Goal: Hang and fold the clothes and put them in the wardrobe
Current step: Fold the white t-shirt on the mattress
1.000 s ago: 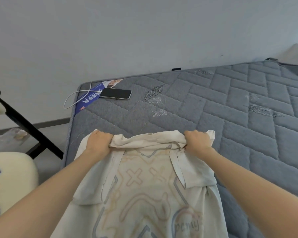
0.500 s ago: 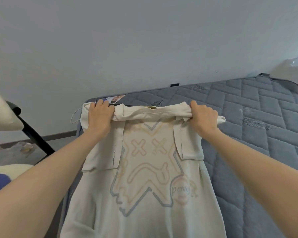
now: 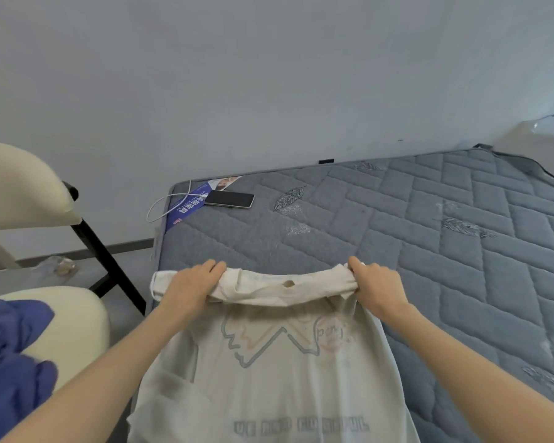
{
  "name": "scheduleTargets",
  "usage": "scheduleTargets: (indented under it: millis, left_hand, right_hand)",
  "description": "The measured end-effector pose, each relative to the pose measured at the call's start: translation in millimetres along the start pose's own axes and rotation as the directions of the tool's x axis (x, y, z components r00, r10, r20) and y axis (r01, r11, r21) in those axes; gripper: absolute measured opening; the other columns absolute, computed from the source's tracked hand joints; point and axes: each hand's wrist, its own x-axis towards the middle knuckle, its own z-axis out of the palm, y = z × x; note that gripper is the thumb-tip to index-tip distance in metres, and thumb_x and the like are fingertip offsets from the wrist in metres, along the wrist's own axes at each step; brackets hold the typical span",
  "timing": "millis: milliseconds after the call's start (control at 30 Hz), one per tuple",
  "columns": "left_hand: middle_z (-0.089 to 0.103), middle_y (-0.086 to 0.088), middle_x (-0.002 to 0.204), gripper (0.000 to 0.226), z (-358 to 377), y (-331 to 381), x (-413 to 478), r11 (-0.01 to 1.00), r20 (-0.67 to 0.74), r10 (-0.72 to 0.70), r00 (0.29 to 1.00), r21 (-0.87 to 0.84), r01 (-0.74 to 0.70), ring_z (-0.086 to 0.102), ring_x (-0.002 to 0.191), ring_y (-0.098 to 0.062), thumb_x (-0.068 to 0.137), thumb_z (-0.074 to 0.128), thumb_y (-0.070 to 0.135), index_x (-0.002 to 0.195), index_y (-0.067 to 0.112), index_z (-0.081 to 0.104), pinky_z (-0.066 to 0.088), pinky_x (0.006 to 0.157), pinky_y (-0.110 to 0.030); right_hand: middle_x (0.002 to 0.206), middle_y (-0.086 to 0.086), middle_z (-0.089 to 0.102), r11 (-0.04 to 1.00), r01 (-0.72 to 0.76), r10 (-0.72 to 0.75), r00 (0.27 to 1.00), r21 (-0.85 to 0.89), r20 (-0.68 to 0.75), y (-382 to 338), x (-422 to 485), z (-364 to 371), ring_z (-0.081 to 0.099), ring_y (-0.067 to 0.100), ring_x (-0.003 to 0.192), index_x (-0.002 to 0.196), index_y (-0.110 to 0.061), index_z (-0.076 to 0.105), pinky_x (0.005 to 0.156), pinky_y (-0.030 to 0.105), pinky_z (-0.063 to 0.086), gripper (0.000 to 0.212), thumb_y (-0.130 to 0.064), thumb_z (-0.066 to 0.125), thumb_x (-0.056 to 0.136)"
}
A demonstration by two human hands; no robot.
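- Head view: our left hand [image 3: 191, 284] and right hand [image 3: 378, 287] each have fingers curled over the top of the shirt [image 3: 269, 362], pinching a rolled band of cloth that sags a little between them.
- The shirt is over the near left corner of the mattress [image 3: 413, 238], its printed body running down toward us. We cannot tell whether the band rests on the mattress or is held just above it.
- Risk: the cloth is thin, limp and cream, so we judge the fold will slump or twist if one hand lets go first.
- Risk: the shirt's left side sits at the mattress edge. Laid down crooked, it could slide off toward the floor.
- Risk: the band is bunched, not flat. Pressed down as it is, it would set creases.
- The mattress is grey, quilted in slanted blocks, with enough grip to drag the cloth.
- A flat dark phone [image 3: 229, 199] and its white cable [image 3: 162, 207] lie at the far left corner, well apart.
- To the left stand a padded cream chair [image 3: 23, 187] and a crumpled blue cloth [image 3: 10, 353].
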Motion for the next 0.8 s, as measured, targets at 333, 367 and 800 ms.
scheduleTargets:
  millis: [333,367,800]
  left_hand:
    - [0.046,0.003,0.066,0.089,46,33,-97,0.993,0.245,0.093,0.965,0.041,-0.107,0.046,0.044,-0.015,0.008,0.081,0.005,0.083,0.025,0.037,0.015,0.040,-0.022]
    - [0.045,0.004,0.066,0.088,50,32,-103,0.994,0.267,0.094,0.959,0.030,-0.106,0.045,0.045,-0.014,0.010,0.080,0.005,0.084,0.026,0.039,0.017,0.039,-0.023]
    - [0.056,0.011,0.099,0.039,15,36,-116,0.877,0.566,-0.102,0.818,-0.337,0.343,0.055,0.094,-0.009,0.075,0.054,-0.005,0.060,0.029,0.063,0.049,0.078,-0.026]
  right_hand:
    - [0.084,0.002,0.070,0.975,0.172,-0.160,0.983,-0.140,0.090,-20,-93,52,0.065,0.023,0.073,0.108,-0.017,0.042,0.065,0.030,0.026,0.037,-0.018,0.065,0.079]
    - [0.091,0.002,0.070,0.975,0.182,-0.165,0.977,-0.130,0.134,-20,-99,57,0.066,0.023,0.081,0.111,-0.018,0.043,0.067,0.031,0.025,0.033,-0.017,0.060,0.083]
    - [0.104,-0.005,0.054,0.953,-0.009,-0.168,0.816,0.303,0.553,-30,-121,47,0.053,0.018,0.097,0.094,-0.025,0.067,0.078,0.031,0.045,0.027,-0.021,0.045,0.079]
